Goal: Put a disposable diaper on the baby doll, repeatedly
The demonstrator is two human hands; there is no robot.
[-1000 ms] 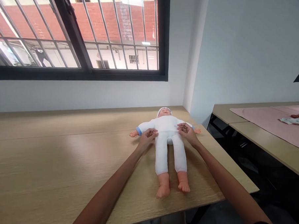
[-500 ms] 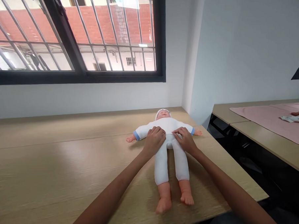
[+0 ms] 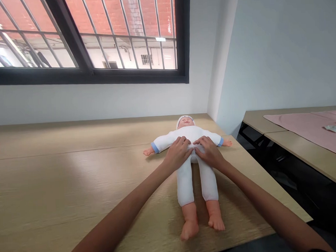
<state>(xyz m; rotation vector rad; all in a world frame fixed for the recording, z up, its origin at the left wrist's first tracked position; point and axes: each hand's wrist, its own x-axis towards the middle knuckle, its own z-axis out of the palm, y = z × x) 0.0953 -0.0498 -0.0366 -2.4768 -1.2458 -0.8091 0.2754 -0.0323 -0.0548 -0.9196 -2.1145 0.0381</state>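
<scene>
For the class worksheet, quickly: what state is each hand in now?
Left hand: on the doll's waist, fingers bent; grip cannot be told.
Right hand: on the doll's waist too; grip cannot be told.

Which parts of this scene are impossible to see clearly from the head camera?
1. Head view: the waist of the doll is covered by the left hand and the right hand. Whether the fingers pinch its suit cannot be told.
2. Head view: the small item on the pink cloth is too small to identify and cut by the right edge.
3. Head view: both elbows are cut off by the bottom edge.
</scene>
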